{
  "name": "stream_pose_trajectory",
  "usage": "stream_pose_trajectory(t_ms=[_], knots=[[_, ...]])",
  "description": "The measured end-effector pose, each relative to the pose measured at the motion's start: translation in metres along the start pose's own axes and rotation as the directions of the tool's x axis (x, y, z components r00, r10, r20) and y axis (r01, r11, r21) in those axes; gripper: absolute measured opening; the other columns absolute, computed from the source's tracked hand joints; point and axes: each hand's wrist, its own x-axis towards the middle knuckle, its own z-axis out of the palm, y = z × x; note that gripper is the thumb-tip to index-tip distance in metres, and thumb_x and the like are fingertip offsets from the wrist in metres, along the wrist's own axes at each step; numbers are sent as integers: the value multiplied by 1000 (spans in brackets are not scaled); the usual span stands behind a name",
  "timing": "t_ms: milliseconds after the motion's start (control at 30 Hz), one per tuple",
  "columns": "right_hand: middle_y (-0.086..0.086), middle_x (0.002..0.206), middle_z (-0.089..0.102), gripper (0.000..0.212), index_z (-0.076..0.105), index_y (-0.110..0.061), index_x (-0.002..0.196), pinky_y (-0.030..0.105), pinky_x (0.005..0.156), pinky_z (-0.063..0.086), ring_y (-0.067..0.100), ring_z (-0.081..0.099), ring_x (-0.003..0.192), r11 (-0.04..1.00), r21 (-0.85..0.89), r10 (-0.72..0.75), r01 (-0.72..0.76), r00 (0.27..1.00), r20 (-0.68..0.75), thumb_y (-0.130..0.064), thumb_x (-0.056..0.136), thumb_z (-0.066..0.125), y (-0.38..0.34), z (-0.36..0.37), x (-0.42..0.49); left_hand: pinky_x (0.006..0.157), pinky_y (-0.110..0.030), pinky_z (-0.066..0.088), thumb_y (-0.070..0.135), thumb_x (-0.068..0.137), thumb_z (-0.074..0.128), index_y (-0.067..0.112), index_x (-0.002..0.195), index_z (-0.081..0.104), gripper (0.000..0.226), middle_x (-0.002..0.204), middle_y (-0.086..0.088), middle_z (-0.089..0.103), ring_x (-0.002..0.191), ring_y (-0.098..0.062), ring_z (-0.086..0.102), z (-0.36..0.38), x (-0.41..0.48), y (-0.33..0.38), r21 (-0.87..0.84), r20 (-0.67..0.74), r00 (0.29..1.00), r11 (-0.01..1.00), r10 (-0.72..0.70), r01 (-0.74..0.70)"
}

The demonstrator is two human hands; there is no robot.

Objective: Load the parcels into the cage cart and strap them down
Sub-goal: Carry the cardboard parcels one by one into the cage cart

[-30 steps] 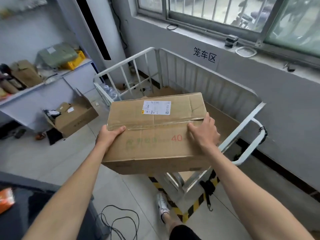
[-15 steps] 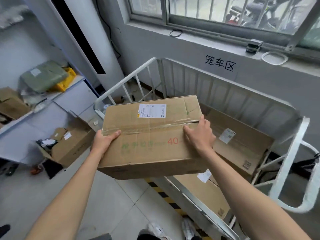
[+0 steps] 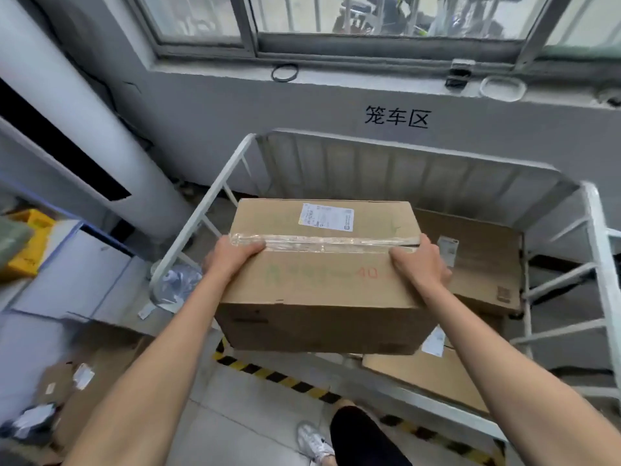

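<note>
A taped cardboard parcel [image 3: 322, 274] with a white shipping label is held in the air over the near left part of the white cage cart [image 3: 594, 237]. My left hand [image 3: 228, 257] grips its left side and my right hand [image 3: 420, 267] grips its right side, thumbs on top by the tape seam. Two more cardboard parcels lie inside the cart: one at the right [image 3: 484, 260] and a lower one at the near side [image 3: 433, 375]. No strap is visible.
Black-and-yellow hazard tape [image 3: 268, 373] marks the floor along the cart's near side. An open cardboard box [image 3: 84, 381] sits on the floor at the lower left. A white pillar [image 3: 84, 105] and a grey wall under a window stand behind the cart. My shoe [image 3: 312, 442] is near the tape.
I have stepped closer and turned toward the cart. The parcel in my hands now hangs over the cart's near left part, and the parcels inside show more fully.
</note>
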Motion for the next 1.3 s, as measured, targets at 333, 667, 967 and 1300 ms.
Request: stream_pose_trajectory(t_ms=[333, 667, 967, 1300], knots=[[7, 140, 50, 75, 40, -31, 146, 43, 93, 48, 34, 57, 119, 908, 299, 306, -295, 952, 9, -42, 78, 71, 42, 80, 42, 96, -44, 51, 58, 65, 84, 21, 122, 47, 77, 124, -7, 66, 113, -32, 63, 85, 125, 6, 81, 136, 991, 996, 14, -25], [5, 153, 42, 81, 32, -22, 155, 49, 104, 44, 28, 43, 137, 837, 231, 485, -496, 868, 105, -30, 85, 73, 78, 159, 48, 65, -25, 44, 45, 64, 90, 31, 103, 50, 57, 93, 20, 61, 96, -19, 64, 156, 188, -72, 45, 309, 946, 995, -102, 93], [0, 134, 48, 60, 49, -36, 133, 38, 92, 47, 25, 55, 119, 846, 246, 438, -473, 879, 187, -30, 78, 70, 32, 211, 155, 98, -50, 49, 69, 61, 76, 29, 123, 57, 77, 117, 6, 69, 110, -28, 65, 176, 332, -65, 183, 331, 940, 983, -85, 24], [2, 159, 28, 90, 25, -20, 158, 33, 105, 37, 22, 42, 136, 870, 309, 365, -384, 923, 122, -31, 84, 75, 7, 250, 307, 95, -45, 51, 69, 55, 82, 25, 127, 44, 93, 119, 3, 62, 105, -22, 62, 221, 489, 1, 98, 290, 956, 993, 41, -72]])
